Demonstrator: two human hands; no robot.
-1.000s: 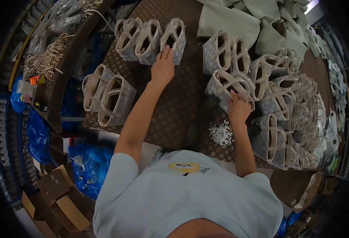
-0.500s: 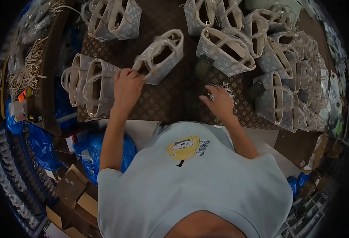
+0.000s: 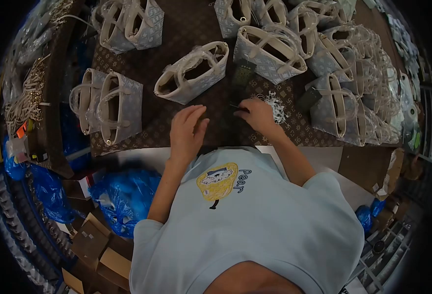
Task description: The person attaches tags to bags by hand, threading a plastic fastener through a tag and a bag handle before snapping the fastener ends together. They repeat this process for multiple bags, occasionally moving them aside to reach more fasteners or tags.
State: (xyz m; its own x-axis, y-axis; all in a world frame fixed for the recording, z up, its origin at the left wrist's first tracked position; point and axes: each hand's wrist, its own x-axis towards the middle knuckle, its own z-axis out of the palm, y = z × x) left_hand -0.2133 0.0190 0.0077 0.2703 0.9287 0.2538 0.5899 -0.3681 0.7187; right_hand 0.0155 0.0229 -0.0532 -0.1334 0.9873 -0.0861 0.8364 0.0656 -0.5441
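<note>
My left hand hovers over the near part of the table, fingers stretched and thumb apart, holding nothing. Just beyond it stands a grey-blue patterned handbag with pale trim and plastic-wrapped handles. My right hand is closed in a pinch; whatever is between thumb and fingers is too small to make out. Right beside that hand lies a loose pile of small white strings or fasteners. A stack of dark tags rests beyond it, against another handbag. More dark tags lie to the right.
Two handbags stand at the left of the brown patterned table, more at the far left. Handbags crowd the right side. Straps hang at the left; a blue plastic bag and cardboard boxes sit below.
My left hand has let go of the middle handbag and come right and nearer to me. My right hand has moved left off the white pile, its fingers now pinched. The view has shifted slightly.
</note>
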